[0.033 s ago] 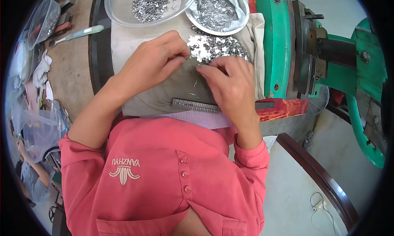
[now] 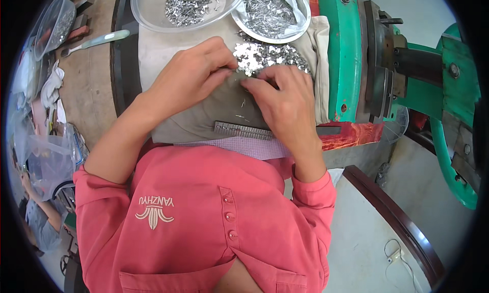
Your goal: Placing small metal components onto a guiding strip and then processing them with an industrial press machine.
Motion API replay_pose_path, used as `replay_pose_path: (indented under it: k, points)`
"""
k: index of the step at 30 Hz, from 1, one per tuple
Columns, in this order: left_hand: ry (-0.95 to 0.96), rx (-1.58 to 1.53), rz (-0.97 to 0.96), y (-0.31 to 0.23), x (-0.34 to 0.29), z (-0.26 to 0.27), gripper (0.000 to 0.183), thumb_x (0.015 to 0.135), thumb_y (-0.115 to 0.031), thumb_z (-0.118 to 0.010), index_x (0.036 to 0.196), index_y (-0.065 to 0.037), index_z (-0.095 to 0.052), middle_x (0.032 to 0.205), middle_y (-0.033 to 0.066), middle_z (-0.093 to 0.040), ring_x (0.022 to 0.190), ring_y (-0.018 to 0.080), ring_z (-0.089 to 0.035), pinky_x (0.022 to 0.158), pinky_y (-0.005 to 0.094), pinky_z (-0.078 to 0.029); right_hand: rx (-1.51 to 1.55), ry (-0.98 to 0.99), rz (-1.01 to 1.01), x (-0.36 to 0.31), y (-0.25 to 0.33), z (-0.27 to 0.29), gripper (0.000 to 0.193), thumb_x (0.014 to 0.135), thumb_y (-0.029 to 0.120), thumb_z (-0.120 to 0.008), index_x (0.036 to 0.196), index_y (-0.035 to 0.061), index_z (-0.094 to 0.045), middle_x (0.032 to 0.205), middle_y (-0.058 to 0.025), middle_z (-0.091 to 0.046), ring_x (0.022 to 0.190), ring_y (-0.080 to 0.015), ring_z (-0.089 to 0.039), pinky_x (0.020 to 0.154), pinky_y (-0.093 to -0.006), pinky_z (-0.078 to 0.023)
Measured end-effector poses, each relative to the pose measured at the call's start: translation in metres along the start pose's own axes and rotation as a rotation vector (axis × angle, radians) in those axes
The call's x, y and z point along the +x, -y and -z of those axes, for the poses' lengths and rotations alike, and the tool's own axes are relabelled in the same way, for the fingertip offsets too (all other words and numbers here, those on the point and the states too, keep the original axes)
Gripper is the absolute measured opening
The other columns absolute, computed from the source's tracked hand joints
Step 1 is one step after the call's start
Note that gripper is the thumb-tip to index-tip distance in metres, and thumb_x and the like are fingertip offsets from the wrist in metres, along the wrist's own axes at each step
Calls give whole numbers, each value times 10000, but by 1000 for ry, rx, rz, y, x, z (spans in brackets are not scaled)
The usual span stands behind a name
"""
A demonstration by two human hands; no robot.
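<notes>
The left hand (image 2: 193, 71) reaches in over the grey-brown cloth (image 2: 191, 125), its bent fingers at the near left edge of a pile of small, shiny metal pieces (image 2: 270, 56). Its thumb and forefinger tips come close to each other, but I cannot tell whether they are clamped on a piece. The right hand (image 2: 288, 97) is at the near side of the same pile, thumb pointing left and the other fingers curled; whether these grip anything I cannot tell either.

Nearer than the hands, a few thin metal pins (image 2: 239, 116) lie loose on the cloth, and beyond them a dark slotted metal strip (image 2: 242, 130) lies close to the near edge. On the far side stand a clear plastic tub (image 2: 145, 19), with metal pieces inside, and, to its right, a white bowl (image 2: 272, 40) of slender metal parts. A green machine (image 2: 344, 53) stands at the right.
</notes>
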State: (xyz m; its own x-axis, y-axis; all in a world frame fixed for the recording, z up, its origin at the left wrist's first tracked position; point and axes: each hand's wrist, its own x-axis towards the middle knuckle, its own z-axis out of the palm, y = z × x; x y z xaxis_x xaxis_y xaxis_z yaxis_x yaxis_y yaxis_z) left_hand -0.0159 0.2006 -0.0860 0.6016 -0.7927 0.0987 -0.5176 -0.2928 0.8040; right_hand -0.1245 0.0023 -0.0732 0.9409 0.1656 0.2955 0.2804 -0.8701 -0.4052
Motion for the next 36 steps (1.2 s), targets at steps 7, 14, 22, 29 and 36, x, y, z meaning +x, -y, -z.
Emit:
replay_pose_path:
  k: [7,14,22,29,36]
  points:
    - [-27,127,-29,-2,9,-10,112,872,-49,-688,975,-41,-644,915,82,-576,747,286,-613,664,366,-493,-53,42,27,8,-2,6,116,737,73,-748,825,100,-678,920,-21,-595,872,-241,-569,794,-390,-426]
    - [-98,194,-6,5,5,-16,105,907,-130,-670,935,-61,-595,907,88,-550,763,344,-620,635,448,-493,167,-121,-205,-52,26,12,197,697,42,-812,855,93,-704,987,-44,-648,903,-252,-592,795,-374,-425]
    - [4,198,-34,-11,-3,-4,113,858,-55,-697,927,-34,-611,918,88,-568,736,302,-597,647,375,-477,74,-76,-179,-63,47,2,221,718,118,-819,922,143,-737,1035,3,-630,972,-249,-581,887,-400,-414]
    - [6,180,-13,-7,-5,-4,111,822,-50,-721,877,-30,-627,920,65,-569,718,245,-599,627,348,-473,-9,-179,-187,-25,10,10,175,723,62,-815,877,125,-762,901,-5,-647,855,-226,-590,779,-363,-425]
    - [3,144,-3,-6,-5,-5,104,818,-38,-715,877,-30,-629,913,55,-570,702,226,-592,622,335,-471,-85,-19,-44,8,-4,-4,147,737,106,-790,873,124,-738,1010,-15,-630,968,-247,-571,861,-396,-408]
